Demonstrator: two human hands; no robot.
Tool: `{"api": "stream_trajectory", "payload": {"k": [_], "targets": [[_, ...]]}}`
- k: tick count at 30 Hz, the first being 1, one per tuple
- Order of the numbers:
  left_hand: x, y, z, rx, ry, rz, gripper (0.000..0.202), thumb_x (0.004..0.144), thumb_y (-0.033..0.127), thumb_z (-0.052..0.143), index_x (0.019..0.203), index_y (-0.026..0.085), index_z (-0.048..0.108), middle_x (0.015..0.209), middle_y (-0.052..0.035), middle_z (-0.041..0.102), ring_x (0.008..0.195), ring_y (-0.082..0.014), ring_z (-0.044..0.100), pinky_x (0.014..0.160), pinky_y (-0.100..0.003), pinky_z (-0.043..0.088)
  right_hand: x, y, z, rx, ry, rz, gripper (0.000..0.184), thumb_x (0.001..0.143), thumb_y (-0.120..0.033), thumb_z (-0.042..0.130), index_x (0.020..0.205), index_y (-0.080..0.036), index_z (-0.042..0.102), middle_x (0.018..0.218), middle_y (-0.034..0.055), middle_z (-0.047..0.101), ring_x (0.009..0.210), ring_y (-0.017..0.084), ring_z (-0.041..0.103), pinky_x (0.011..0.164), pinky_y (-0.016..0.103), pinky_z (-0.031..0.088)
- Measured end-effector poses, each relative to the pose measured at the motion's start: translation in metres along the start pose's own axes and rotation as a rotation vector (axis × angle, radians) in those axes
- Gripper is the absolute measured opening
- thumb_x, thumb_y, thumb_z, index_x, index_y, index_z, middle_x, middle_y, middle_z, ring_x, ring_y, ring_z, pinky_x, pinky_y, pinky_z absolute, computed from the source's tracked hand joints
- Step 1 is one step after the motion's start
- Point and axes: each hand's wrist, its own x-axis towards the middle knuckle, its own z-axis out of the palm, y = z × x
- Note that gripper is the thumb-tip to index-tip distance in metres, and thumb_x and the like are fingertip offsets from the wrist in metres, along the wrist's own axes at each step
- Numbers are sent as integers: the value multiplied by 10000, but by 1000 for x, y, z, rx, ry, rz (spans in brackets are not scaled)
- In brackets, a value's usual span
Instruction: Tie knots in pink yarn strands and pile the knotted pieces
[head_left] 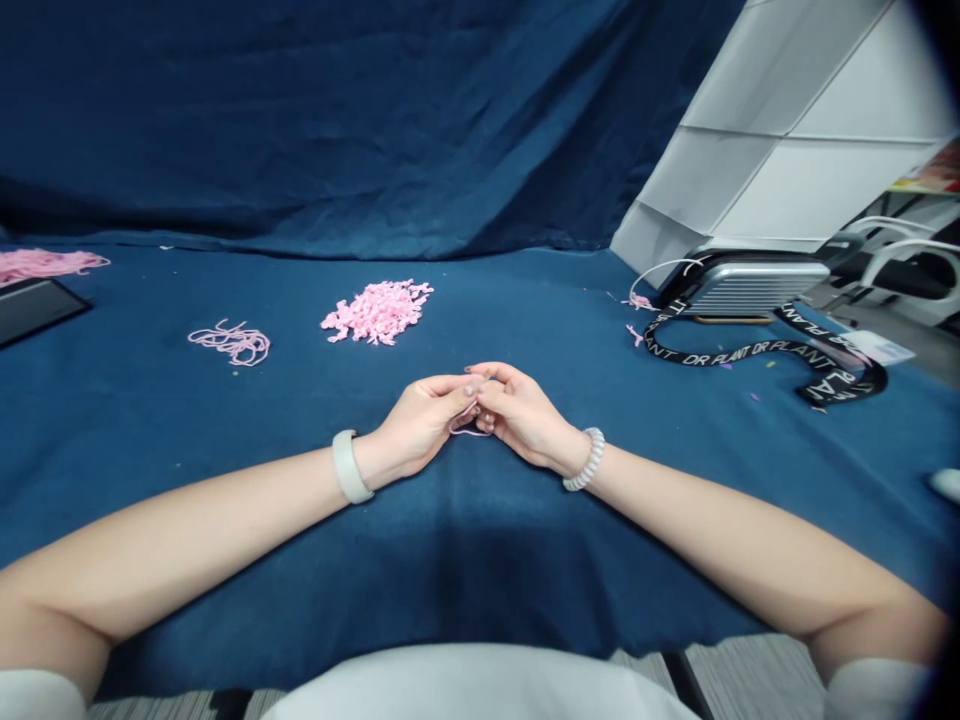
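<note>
My left hand and my right hand meet at the middle of the blue cloth, fingertips together. Between them they pinch a short pink cord, and a small loop of it hangs below the fingers. Much of the cord is hidden by my fingers. Farther ahead and to the left lie a heap of small knotted pink pieces and a loose coil of pink cord. Neither hand touches them.
A pink cord bundle rests on a dark flat case at far left. On the right lie a silver ribbed case and a black printed lanyard. A blue backdrop cloth hangs behind, beside white panels.
</note>
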Motion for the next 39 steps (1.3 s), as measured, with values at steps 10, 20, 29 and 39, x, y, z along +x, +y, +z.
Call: {"api": "stream_trajectory", "payload": {"k": [10,20,29,39], "targets": [[-1,-2,-1,31,33,-15,164,710,274,708,750,119,669,626,-17,592,590,-102,532,630,-264,458,2,3,-1,-79,-25,-18,349,686,-341,719,924,-167,531,585,-54,538,451,43,440,444,187,330],[2,0,-2,-1,8,-26,156,767,264,658,747,112,631,673,-26,605,639,-95,556,657,-228,445,-1,-6,0,-22,-33,-89,335,722,-383,675,972,-175,593,645,-32,574,544,66,502,536,212,400],[2,2,-3,60,5,-93,204,737,298,687,755,97,654,634,-15,564,593,-73,490,596,-201,402,3,-5,-8,-58,-105,-66,246,651,-331,734,832,-171,687,722,12,648,645,107,570,654,271,455],[3,-1,-4,274,15,-104,227,737,327,678,707,110,617,612,-9,553,559,-76,462,572,-218,369,3,-3,-5,-52,-15,-70,216,672,-305,707,664,-142,566,604,-31,552,558,70,493,575,224,388]]}}
